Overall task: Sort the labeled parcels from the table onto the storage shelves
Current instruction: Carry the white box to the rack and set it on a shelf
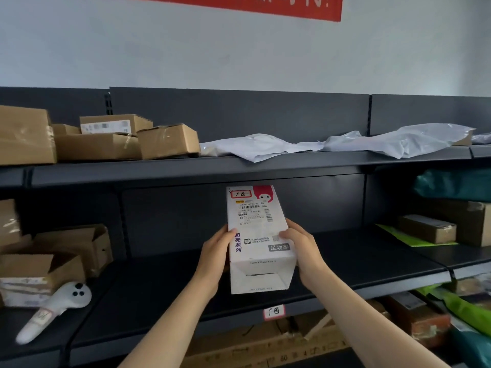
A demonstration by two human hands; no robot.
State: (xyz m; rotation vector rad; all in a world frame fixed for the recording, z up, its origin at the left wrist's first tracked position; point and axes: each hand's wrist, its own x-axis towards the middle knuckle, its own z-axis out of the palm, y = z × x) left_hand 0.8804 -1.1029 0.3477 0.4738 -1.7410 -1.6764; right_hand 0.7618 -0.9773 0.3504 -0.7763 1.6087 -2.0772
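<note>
The left hand (215, 249) is pressing the left face of the white labeled parcel (259, 240); the right hand (301, 247) is clamping the opposite face. The parcel is hanging between both hands, equally near each, over the bare middle shelf (358, 264). Its long axis is pointing away toward the shelf back; the shelf tag (274, 312) sits just below, so the likely move is forward and down.
</note>
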